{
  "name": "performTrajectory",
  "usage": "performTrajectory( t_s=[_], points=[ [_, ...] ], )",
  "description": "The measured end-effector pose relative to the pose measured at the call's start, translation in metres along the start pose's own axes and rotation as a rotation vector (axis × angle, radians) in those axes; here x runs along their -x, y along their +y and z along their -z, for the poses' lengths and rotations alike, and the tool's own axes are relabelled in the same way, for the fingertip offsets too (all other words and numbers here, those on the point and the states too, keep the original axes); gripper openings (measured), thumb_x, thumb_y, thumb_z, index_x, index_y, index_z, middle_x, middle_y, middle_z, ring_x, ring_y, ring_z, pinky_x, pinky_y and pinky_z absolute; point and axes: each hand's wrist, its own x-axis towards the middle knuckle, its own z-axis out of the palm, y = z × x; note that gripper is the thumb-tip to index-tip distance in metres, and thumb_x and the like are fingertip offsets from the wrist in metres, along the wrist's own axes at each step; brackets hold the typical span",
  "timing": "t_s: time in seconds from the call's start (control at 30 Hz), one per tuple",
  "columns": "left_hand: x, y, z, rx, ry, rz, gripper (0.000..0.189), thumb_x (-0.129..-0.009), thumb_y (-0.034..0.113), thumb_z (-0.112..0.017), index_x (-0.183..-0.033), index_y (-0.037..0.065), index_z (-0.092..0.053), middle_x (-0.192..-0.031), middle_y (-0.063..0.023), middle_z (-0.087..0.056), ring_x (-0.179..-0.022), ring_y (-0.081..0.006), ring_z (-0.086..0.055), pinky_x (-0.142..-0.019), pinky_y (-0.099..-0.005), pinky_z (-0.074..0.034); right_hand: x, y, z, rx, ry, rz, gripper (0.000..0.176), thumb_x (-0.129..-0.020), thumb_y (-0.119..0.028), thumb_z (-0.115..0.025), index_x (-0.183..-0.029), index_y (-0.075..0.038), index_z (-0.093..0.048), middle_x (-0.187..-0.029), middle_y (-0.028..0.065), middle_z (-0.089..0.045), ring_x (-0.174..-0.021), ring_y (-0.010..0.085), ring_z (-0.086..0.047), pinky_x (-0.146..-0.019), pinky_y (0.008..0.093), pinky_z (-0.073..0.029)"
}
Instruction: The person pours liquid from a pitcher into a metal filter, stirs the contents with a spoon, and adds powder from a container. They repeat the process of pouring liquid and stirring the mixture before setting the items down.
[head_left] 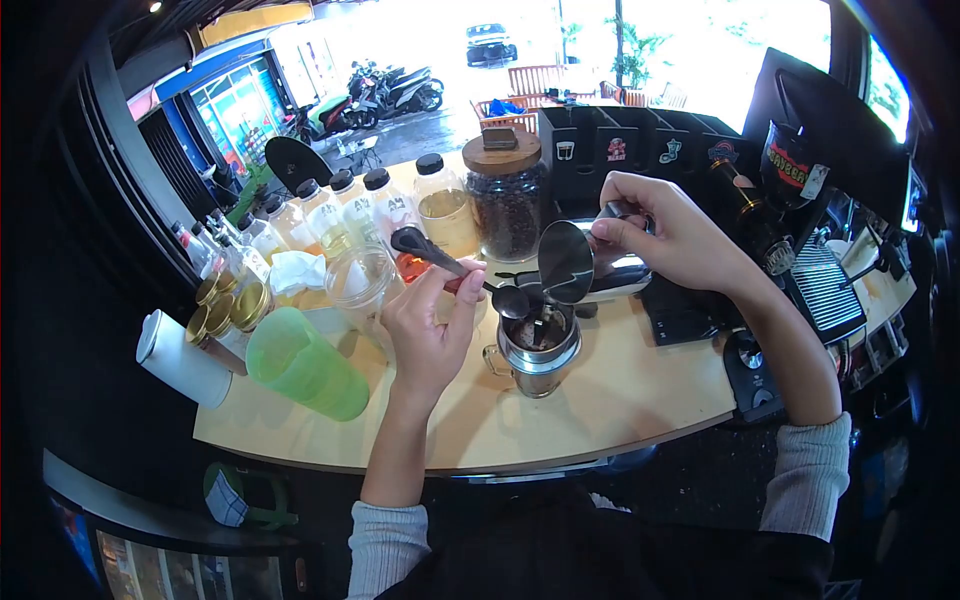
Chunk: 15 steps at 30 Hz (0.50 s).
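My left hand (436, 315) pinches a dark spoon (455, 266) with a rounded scoop at each end. Its lower bowl sits at the rim of a metal drip filter (540, 345). Dark, wet-looking contents show inside the filter, which stands on a glass mug (493, 362) with a side handle. Wrapped around its handle, my right hand (655, 225) holds a shiny steel pitcher (622, 272) tilted over the filter, its round mouth facing left. I cannot make out liquid leaving the pitcher. Behind the filter is a wooden-lidded jar of coffee beans (507, 210).
Left on the counter (560, 430) are a green tumbler (305, 365), a clear plastic cup (360, 277), a white cup (185, 358) and several black-capped bottles (397, 212). A black organizer (640, 145) stands behind; a coffee grinder (785, 170) and a black scale (685, 310) are at right.
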Motion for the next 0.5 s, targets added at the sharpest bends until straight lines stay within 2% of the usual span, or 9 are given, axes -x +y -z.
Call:
performTrajectory(
  t_s=[0.17, 0.27, 0.37, 0.43, 0.5],
  points=[
    [0.005, -0.004, 0.001, 0.068, 0.004, 0.018, 0.011, -0.088, 0.009, -0.064, -0.09, -0.002, -0.067, -0.074, -0.0088, -0.068, -0.068, -0.0146, -0.067, -0.063, -0.0253, -0.049, 0.003, 0.006, -0.001, -0.121, 0.012, -0.044, 0.019, -0.089, -0.01, -0.063, -0.081, 0.0, -0.048, -0.069, -0.0019, -0.041, -0.065, 0.0031, -0.041, -0.058, 0.0205, -0.037],
    [0.01, -0.006, 0.003, 0.124, -0.014, 0.051, 0.011, -0.089, 0.009, -0.063, -0.091, -0.002, -0.066, -0.076, -0.0086, -0.068, -0.071, -0.0144, -0.067, -0.066, -0.0253, -0.05, 0.004, 0.006, -0.001, -0.138, 0.021, -0.035, 0.021, -0.089, -0.011, -0.063, -0.08, 0.0, -0.048, -0.068, -0.0015, -0.041, -0.064, 0.0039, -0.039, -0.057, 0.0215, -0.036],
    [0.015, -0.005, 0.006, 0.266, -0.072, 0.078, 0.012, -0.092, 0.009, -0.059, -0.095, -0.002, -0.063, -0.083, -0.0073, -0.066, -0.076, -0.0126, -0.066, -0.07, -0.0249, -0.051, 0.002, 0.0, 0.003, 0.025, 0.019, 0.027, 0.022, -0.088, -0.013, -0.064, -0.079, 0.0, -0.048, -0.067, -0.0012, -0.041, -0.063, 0.0052, -0.036, -0.056, 0.0232, -0.034],
    [0.02, -0.004, 0.009, 0.409, -0.139, 0.168, 0.014, -0.096, 0.009, -0.054, -0.101, -0.003, -0.059, -0.09, -0.0062, -0.063, -0.082, -0.0109, -0.063, -0.073, -0.0246, -0.051, 0.001, -0.003, 0.002, 0.017, 0.024, 0.033, 0.022, -0.088, -0.013, -0.064, -0.079, 0.0, -0.048, -0.067, -0.0011, -0.041, -0.063, 0.0059, -0.035, -0.055, 0.024, -0.033],
    [0.023, -0.003, 0.012, 0.451, -0.154, 0.212, 0.014, -0.097, 0.009, -0.052, -0.102, -0.002, -0.058, -0.09, -0.0055, -0.062, -0.082, -0.0101, -0.061, -0.076, -0.0243, -0.049, -0.001, -0.006, 0.001, 0.009, 0.028, 0.036, 0.023, -0.087, -0.014, -0.065, -0.078, 0.0, -0.048, -0.066, -0.001, -0.041, -0.063, 0.0067, -0.034, -0.055, 0.0247, -0.032]
  ],
)
